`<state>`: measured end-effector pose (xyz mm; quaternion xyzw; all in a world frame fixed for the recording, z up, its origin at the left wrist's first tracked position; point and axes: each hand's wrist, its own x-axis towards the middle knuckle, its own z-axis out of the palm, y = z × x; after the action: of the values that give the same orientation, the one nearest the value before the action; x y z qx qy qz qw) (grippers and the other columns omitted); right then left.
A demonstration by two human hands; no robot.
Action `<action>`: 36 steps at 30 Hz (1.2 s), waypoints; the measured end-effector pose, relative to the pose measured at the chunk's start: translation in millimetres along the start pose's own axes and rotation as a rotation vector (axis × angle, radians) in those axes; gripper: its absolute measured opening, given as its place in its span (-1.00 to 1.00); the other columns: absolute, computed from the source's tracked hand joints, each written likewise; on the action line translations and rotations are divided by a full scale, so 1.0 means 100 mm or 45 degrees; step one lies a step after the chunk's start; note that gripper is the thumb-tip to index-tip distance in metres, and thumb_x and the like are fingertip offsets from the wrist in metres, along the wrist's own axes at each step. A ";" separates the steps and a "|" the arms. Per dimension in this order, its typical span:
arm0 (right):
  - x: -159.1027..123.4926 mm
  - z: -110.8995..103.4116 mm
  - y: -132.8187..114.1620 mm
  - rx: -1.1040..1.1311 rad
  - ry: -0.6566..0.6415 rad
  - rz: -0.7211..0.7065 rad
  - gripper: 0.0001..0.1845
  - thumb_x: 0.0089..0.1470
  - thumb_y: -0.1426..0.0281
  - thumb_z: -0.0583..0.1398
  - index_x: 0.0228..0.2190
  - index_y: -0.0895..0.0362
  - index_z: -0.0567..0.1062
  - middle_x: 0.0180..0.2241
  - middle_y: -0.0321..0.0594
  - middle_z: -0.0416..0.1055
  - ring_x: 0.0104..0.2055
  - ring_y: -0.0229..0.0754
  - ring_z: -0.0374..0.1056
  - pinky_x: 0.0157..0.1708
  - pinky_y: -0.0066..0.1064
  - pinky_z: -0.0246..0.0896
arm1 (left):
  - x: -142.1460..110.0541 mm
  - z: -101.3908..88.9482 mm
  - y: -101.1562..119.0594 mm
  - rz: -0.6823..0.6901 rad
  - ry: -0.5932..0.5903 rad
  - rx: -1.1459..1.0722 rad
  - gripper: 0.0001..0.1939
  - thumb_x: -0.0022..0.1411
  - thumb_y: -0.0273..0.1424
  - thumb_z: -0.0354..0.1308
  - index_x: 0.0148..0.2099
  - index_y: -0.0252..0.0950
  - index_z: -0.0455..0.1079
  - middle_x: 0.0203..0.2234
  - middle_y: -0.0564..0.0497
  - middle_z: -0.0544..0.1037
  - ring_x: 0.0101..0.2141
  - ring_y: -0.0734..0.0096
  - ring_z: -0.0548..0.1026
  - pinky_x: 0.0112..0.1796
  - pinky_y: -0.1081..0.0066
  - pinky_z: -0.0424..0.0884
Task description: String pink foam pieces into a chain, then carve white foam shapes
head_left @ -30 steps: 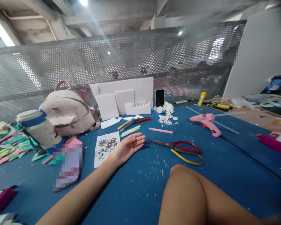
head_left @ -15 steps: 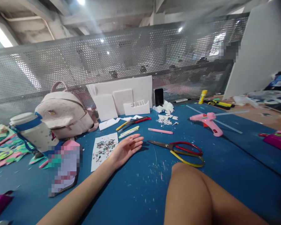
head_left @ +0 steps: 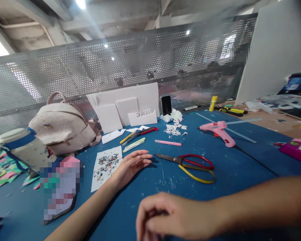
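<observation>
My left hand rests on the blue table, palm turned sideways, fingers extended and holding nothing. Its fingertips lie just short of the tip of large scissors with one red and one yellow handle. Beside that wrist is a white sheet strewn with small dark scraps. My right hand is in the near foreground, knuckles up and fingers bent downward. The lower frame edge cuts off its fingertips, so anything in them is hidden. A pink pen and a light green highlighter lie beyond my left hand.
At right lies a pink glue gun with its cord, near clear glue sticks and a yellow glue stick tube. White foam pieces, a phone and a pale backpack stand behind. A bottle is at left.
My right arm, earlier folded with the bent elbow in view, has swung down, bringing the hand into the near foreground. My left hand has turned slightly and stays on the table.
</observation>
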<state>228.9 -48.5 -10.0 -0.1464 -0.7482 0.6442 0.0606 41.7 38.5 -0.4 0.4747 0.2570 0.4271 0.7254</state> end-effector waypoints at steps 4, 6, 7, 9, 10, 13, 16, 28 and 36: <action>-0.63 -0.51 -0.44 -0.853 0.571 -0.072 -0.75 0.23 0.51 0.11 -0.10 0.08 0.49 -0.06 -0.17 0.47 0.05 -0.09 0.35 0.14 -0.16 0.23 | 0.02 0.05 0.06 -0.019 -0.063 0.170 -0.68 0.32 -0.35 0.22 0.09 -0.34 0.48 0.00 -0.28 0.59 -0.11 0.13 0.61 0.05 0.16 0.40; -0.85 -0.62 -0.35 -1.127 0.642 -0.002 -0.63 0.21 0.42 0.18 0.06 0.04 0.42 0.15 -0.11 0.34 0.23 0.01 0.21 0.23 -0.07 0.15 | 0.08 0.07 0.16 -0.030 -0.063 0.296 -0.67 0.31 -0.33 0.24 0.07 -0.35 0.50 -0.01 -0.30 0.59 -0.13 0.10 0.62 0.02 0.14 0.43; -0.92 -0.66 -0.26 -1.198 0.700 0.083 -0.53 0.21 0.36 0.20 0.15 0.03 0.35 0.24 -0.09 0.24 0.30 0.05 0.13 0.25 -0.04 0.14 | 0.12 0.07 0.23 -0.024 -0.048 0.366 -0.67 0.29 -0.33 0.25 0.06 -0.35 0.51 -0.01 -0.30 0.59 -0.14 0.09 0.62 -0.01 0.15 0.45; -1.02 -0.71 -0.05 -1.292 0.759 0.203 -0.41 0.26 0.23 0.18 0.26 0.02 0.23 0.34 -0.07 0.11 0.37 0.12 0.02 0.28 0.05 0.12 | 0.24 0.04 0.43 0.026 0.025 0.511 -0.68 0.25 -0.36 0.28 0.03 -0.34 0.53 -0.02 -0.28 0.60 -0.18 0.12 0.62 -0.07 0.20 0.48; -1.04 -0.74 0.04 -1.338 0.774 0.222 -0.41 0.29 0.22 0.14 0.29 0.02 0.21 0.35 -0.08 0.10 0.38 0.12 0.01 0.29 0.07 0.11 | 0.31 0.01 0.56 0.074 0.076 0.577 -0.70 0.24 -0.36 0.28 0.01 -0.33 0.54 -0.03 -0.26 0.60 -0.18 0.14 0.62 -0.09 0.22 0.48; -1.05 -0.82 0.18 -1.440 0.820 0.184 -0.48 0.33 0.36 0.04 0.29 0.02 0.22 0.32 -0.12 0.18 0.37 0.04 0.07 0.31 0.02 0.11 | 0.56 -0.18 1.00 0.271 0.270 0.757 -0.75 0.31 -0.38 0.17 -0.01 -0.32 0.52 -0.02 -0.19 0.59 -0.13 0.20 0.59 -0.04 0.24 0.46; -1.02 -0.88 0.18 -1.487 0.859 0.143 -0.51 0.33 0.43 0.00 0.25 0.05 0.27 0.29 -0.12 0.24 0.35 0.00 0.12 0.30 0.00 0.14 | 0.79 -0.51 1.40 0.385 0.495 0.977 -0.75 0.35 -0.42 0.13 0.04 -0.33 0.46 0.00 -0.13 0.54 -0.08 0.25 0.56 0.02 0.20 0.43; -1.05 -0.98 0.19 -1.464 0.951 0.123 -0.54 0.30 0.47 0.00 0.18 0.01 0.36 0.22 -0.17 0.33 0.30 -0.03 0.20 0.26 -0.02 0.21 | 1.27 -1.44 1.65 0.244 0.843 1.608 -0.69 0.40 -0.31 0.16 0.13 -0.28 0.38 0.07 -0.14 0.47 -0.05 0.18 0.52 -0.06 0.10 0.51; -1.04 -1.00 0.19 -1.441 0.891 0.190 -0.56 0.30 0.49 -0.01 0.14 0.03 0.40 0.20 -0.15 0.34 0.30 -0.03 0.19 0.26 -0.03 0.20 | 1.41 -1.68 1.99 0.325 0.666 1.303 -0.65 0.38 -0.28 0.19 0.13 -0.32 0.38 0.05 -0.11 0.47 -0.04 0.12 0.52 -0.07 0.09 0.51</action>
<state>358.6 17.5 -2.1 -0.4073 -0.8949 0.0695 0.1688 -92.9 275.4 115.1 0.6704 0.5417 0.4357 0.2594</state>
